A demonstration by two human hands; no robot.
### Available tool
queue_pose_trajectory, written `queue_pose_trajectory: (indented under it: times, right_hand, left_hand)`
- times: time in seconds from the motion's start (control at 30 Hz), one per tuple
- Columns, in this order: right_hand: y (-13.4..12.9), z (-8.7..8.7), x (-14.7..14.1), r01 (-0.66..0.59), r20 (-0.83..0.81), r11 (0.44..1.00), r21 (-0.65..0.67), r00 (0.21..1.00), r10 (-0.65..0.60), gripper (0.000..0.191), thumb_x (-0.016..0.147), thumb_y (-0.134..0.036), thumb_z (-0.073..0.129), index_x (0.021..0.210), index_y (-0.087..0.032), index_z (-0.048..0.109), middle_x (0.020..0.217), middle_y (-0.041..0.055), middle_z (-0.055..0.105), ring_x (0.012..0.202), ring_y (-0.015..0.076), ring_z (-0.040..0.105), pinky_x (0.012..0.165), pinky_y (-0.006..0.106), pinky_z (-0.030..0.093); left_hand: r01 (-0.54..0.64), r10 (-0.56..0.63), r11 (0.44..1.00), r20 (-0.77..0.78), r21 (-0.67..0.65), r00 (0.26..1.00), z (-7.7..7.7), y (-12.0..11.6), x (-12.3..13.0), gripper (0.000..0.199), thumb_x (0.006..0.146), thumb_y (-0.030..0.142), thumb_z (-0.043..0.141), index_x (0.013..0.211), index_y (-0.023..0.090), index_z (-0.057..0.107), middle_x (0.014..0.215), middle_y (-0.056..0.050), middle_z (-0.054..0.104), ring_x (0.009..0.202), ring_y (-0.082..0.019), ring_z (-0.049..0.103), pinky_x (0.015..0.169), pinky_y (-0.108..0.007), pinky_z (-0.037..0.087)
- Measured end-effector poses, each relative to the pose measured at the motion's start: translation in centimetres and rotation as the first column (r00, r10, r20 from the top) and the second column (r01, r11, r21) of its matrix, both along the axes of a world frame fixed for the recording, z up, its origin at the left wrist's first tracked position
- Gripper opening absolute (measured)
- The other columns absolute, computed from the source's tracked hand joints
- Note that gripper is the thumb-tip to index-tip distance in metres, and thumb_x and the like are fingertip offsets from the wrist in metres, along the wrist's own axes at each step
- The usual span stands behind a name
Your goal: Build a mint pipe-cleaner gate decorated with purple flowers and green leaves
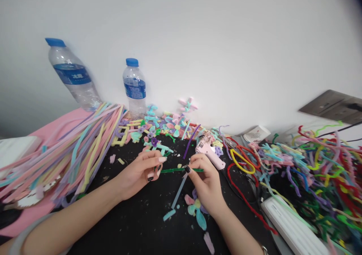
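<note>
A green pipe cleaner [173,170] stretches level between my two hands over the black mat. My left hand [143,170] is closed on its left end, thumb and fingers pinched together. Near its right end, my right hand [202,176] pinches it between thumb and forefinger. Just below the right hand lies a flower [197,206] with pink, teal and purple petals. A grey-blue strip [179,192] slants down from the right hand towards a short teal piece [169,215]. Behind the right hand rests a pink glue gun [210,153].
Two bottles [74,74] [135,87] stand by the wall. Pastel pipe cleaners [90,145] pile up at left, tangled coloured ones [319,176] at right. Small shaped pieces [175,126] line the mat's back. A white power strip [294,226] lies at front right; red pipe cleaner [244,198] beside it.
</note>
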State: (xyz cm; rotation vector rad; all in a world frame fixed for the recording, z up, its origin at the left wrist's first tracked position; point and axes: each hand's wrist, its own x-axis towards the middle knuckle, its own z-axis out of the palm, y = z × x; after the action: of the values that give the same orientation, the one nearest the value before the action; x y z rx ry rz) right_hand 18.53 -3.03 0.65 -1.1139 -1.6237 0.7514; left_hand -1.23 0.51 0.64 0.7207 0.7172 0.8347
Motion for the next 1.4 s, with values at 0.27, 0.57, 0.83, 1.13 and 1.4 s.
queue_pose_trajectory:
  times: [0.27,0.57,0.83,1.13,1.4]
  right_hand:
    - [0.2,0.0,0.1,0.003,-0.18,0.998,-0.065,0.983,-0.014,0.009,0.084,-0.02,0.057,0.075,-0.02,0.059,0.087,0.0023,0.051,0.071,0.0123,0.05,0.056,0.023,0.039]
    - [-0.4,-0.4,-1.1,-0.19,-0.307,0.917,-0.351,0.948,0.079,0.003,0.072,-0.018,0.069,0.075,-0.018,0.067,0.061,-0.0033,0.057,0.047,0.0066,0.047,0.043,0.018,0.036]
    - [-0.3,-0.6,-1.4,-0.232,-0.412,0.88,-0.414,0.91,0.046,0.01,0.078,-0.022,0.063,0.071,-0.018,0.057,0.057,-0.0019,0.064,0.046,0.0098,0.058,0.045,0.02,0.047]
    - [-0.1,-0.3,-1.3,-0.234,-0.464,0.891,-0.39,0.886,0.03,0.014,0.078,-0.023,0.064,0.071,-0.017,0.053,0.054,-0.0024,0.065,0.041,0.0074,0.055,0.043,0.017,0.044]
    - [0.2,-0.1,-0.9,-0.216,-0.458,0.894,-0.393,0.889,0.013,0.016,0.077,-0.024,0.064,0.069,-0.017,0.053,0.052,-0.0029,0.064,0.038,0.0066,0.053,0.04,0.016,0.042]
  left_hand:
    - [-0.015,0.016,0.999,0.05,-0.03,0.999,-0.4,0.2,-0.2,0.019,0.078,0.029,0.067,0.072,0.017,0.055,0.069,0.002,0.057,0.049,-0.005,0.047,0.048,-0.017,0.042]
    - [0.117,-0.106,0.991,-0.145,0.07,0.984,-0.6,-0.6,0.4,0.019,0.079,0.031,0.066,0.075,0.015,0.057,0.071,0.002,0.059,0.058,-0.009,0.059,0.054,-0.019,0.049]
    - [0.153,0.002,0.928,-0.415,0.34,0.91,-0.5,-0.7,0.6,0.02,0.076,0.029,0.067,0.065,0.016,0.055,0.053,0.005,0.057,0.051,-0.009,0.054,0.055,-0.021,0.044]
    - [0.313,-0.169,0.915,-0.462,0.255,0.87,0.0,-1.0,0.5,0.024,0.074,0.031,0.066,0.06,0.016,0.053,0.047,0.005,0.056,0.045,-0.009,0.05,0.05,-0.02,0.039]
    - [0.382,-0.198,0.886,-0.531,0.262,0.824,0.2,-1.1,0.6,0.028,0.077,0.033,0.063,0.057,0.016,0.053,0.048,0.004,0.056,0.045,-0.009,0.051,0.051,-0.02,0.04]
